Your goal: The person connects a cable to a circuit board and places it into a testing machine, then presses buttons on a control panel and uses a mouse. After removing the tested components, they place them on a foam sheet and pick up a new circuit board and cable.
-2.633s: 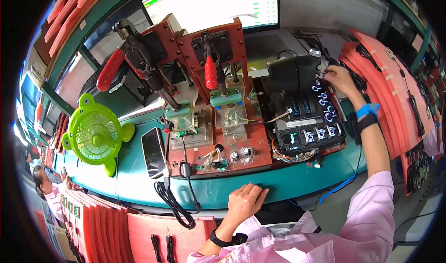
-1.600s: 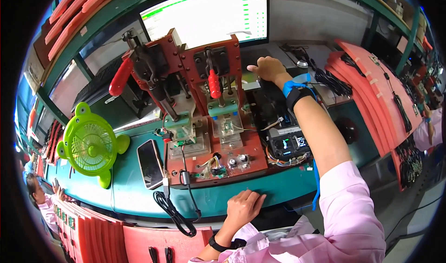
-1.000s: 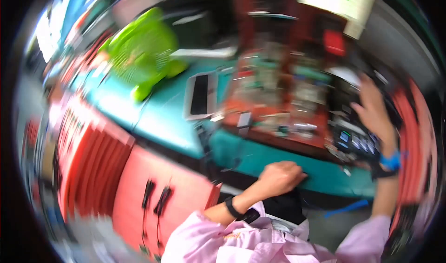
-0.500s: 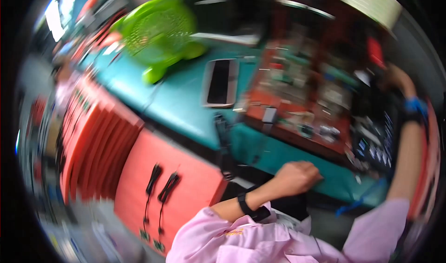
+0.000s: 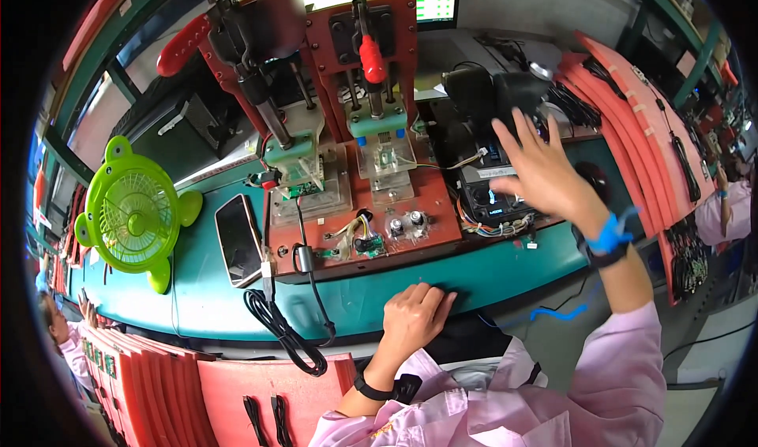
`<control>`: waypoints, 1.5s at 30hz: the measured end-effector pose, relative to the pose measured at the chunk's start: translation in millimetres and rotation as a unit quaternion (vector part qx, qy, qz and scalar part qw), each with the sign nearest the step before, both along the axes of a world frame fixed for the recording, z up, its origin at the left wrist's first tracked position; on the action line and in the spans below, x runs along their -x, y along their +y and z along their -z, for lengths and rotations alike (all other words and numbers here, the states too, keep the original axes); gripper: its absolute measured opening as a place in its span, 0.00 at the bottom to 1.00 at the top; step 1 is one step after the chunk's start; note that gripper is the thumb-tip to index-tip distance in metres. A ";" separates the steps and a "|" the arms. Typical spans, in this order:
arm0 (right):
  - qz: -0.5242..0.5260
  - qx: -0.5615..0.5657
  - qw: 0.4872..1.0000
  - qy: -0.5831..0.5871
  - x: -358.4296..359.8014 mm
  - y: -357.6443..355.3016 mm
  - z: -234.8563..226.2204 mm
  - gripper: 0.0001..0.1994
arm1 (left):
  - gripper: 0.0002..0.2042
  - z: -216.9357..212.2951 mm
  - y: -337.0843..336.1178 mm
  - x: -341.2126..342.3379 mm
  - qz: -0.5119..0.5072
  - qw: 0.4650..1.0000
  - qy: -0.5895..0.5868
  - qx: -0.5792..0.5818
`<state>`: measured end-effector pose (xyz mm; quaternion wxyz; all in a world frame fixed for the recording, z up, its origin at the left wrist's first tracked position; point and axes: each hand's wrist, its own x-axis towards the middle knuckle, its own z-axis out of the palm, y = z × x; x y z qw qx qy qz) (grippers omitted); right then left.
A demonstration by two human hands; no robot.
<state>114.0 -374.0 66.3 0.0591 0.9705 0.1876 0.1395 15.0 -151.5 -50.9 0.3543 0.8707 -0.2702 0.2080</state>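
Observation:
My left hand (image 5: 414, 317) rests at the front edge of the green worktop, fingers curled in a loose fist with nothing showing in them. My right hand (image 5: 545, 167) is raised over the black meter boxes (image 5: 493, 190), its fingers spread and holding nothing. To their left stands a red test fixture (image 5: 426, 238) with clear blocks and two toggle clamps. One clamp has a red handle (image 5: 372, 58). A circuit board (image 5: 304, 186) sits at the left clamp station. From the fixture's front a coiled black cable (image 5: 288, 336) hangs over the table edge.
A phone (image 5: 238, 240) and a green frog-shaped fan (image 5: 133, 218) stand left on the worktop (image 5: 355, 301). Pink foam sheets stack at front left (image 5: 158, 384) and right (image 5: 632, 147), with cables on them. A blue wrist cord (image 5: 560, 313) hangs near my right arm. Other people are at both sides.
The view has swung right and steadied. My right hand, earlier blurred beside the black boxes at the far right, is now spread above them. My left hand stays curled by the table edge.

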 end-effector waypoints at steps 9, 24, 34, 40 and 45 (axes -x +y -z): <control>0.053 0.015 0.979 0.196 -142.8 65.1 -74.7 0.35 | 0.11 0.1 -2.0 -4.8 -0.012 1.000 -0.002 0.003; 0.128 -0.189 0.974 -0.002 -175.8 38.9 -16.5 0.21 | 0.11 0.3 -7.4 -3.9 -0.012 1.000 -0.003 -0.005; -0.172 -0.219 0.953 -0.119 -214.7 19.5 22.3 0.10 | 0.14 1.6 -1.4 -3.5 0.002 0.999 -0.007 0.039; 0.027 -0.157 0.979 -0.126 -265.9 -35.5 34.7 0.15 | 0.13 10.5 -1.4 1.0 0.011 0.997 -0.049 0.057; 0.020 -0.167 0.983 -0.075 -260.0 -2.2 30.4 0.14 | 0.12 10.7 1.3 1.2 0.013 0.998 -0.022 0.050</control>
